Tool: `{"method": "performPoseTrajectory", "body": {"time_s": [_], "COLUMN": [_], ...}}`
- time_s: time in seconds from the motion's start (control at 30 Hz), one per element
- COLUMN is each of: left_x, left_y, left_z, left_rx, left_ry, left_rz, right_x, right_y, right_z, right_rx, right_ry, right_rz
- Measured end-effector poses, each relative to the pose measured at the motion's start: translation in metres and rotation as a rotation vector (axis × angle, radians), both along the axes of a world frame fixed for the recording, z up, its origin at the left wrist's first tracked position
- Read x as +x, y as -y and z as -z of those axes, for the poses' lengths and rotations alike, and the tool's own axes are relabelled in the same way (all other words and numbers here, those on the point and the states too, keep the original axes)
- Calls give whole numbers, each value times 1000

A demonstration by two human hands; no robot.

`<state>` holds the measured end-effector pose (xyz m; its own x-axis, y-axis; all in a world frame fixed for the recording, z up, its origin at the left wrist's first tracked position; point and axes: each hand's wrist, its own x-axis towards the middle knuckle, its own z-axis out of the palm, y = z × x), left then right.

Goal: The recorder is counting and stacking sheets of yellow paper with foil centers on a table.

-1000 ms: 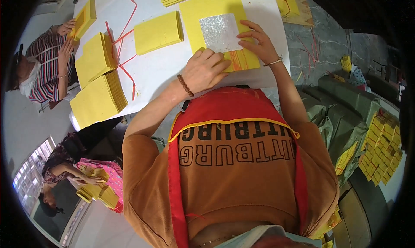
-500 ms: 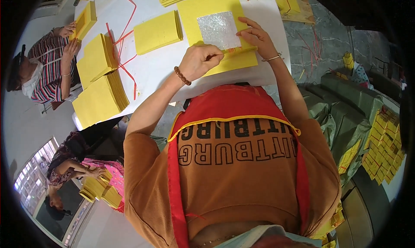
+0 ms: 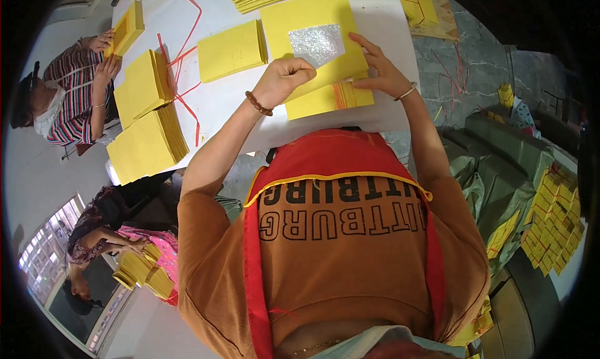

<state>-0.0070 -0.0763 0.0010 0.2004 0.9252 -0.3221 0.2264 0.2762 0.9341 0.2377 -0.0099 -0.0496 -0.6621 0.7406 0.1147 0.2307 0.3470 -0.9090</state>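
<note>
A yellow paper sheet (image 3: 306,12) with a silver foil square (image 3: 315,41) lies in front of me on the white table. Its near part is lifted and curls over the square's lower edge. My left hand (image 3: 281,82) is closed in a pinch at the left end of this raised edge. At the right edge of the paper, my right hand (image 3: 386,72) has its fingers and thumb spread, the fingertips against the sheet. Below the raised part, more yellow paper shows an orange-red printed patch (image 3: 344,96).
Yellow paper stacks (image 3: 231,51) stand left of the sheet, with more stacks (image 3: 147,143) at the table's left edge. Red straps (image 3: 187,112) lie between them. Across the left side, a person in stripes (image 3: 78,87) handles a yellow block. Wrapped bundles (image 3: 506,165) sit at right.
The near part of the sheet has risen and moved farther over the foil square, uncovering the printed patch. My left hand has shifted slightly left; my right hand's fingers have spread.
</note>
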Motion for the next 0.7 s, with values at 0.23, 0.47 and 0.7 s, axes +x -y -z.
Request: {"method": "performPoseTrajectory", "body": {"time_s": [0.23,0.47,0.7], "left_x": [-42,-39,-34], "left_y": [-3,-19,-42], "left_z": [-28,14,27], "left_rx": [264,220,206], "left_ry": [213,-231,-433], "left_rz": [381,-251,-368], "right_x": [-10,-33,-48], "right_y": [-8,-31,-43], "right_z": [8,6,4], "right_rx": [431,45,-301], "right_ry": [157,-36,31], "right_rz": [155,397,562]}}
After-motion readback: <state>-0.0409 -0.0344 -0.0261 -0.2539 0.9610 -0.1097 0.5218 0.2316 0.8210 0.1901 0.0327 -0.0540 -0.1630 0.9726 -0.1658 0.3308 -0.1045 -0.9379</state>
